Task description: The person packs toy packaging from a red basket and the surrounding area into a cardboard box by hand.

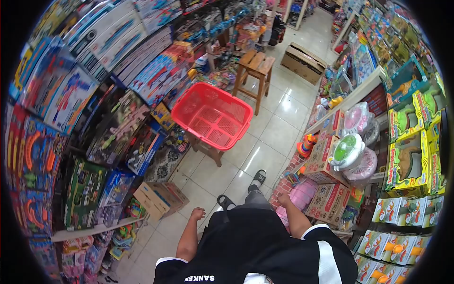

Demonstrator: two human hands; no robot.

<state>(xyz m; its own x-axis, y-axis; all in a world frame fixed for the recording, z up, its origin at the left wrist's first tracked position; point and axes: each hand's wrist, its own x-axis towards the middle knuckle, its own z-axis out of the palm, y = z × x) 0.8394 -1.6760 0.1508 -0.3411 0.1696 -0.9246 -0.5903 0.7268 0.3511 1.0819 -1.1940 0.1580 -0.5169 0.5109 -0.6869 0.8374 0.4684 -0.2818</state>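
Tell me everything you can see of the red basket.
The red basket looks like plastic: rectangular, rounded corners, a broad rim, slotted walls and a ribbed, perforated bottom. It sits upright, open side up, on a partly hidden wooden stand, ahead of the left hand and right hand; neither touches it.

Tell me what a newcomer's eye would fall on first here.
Probably the red basket, bright against the pale floor tiles, just above the middle of the view. Next, perhaps, the yellow boxes stacked at far right, then the pink bundle beside the right hand.
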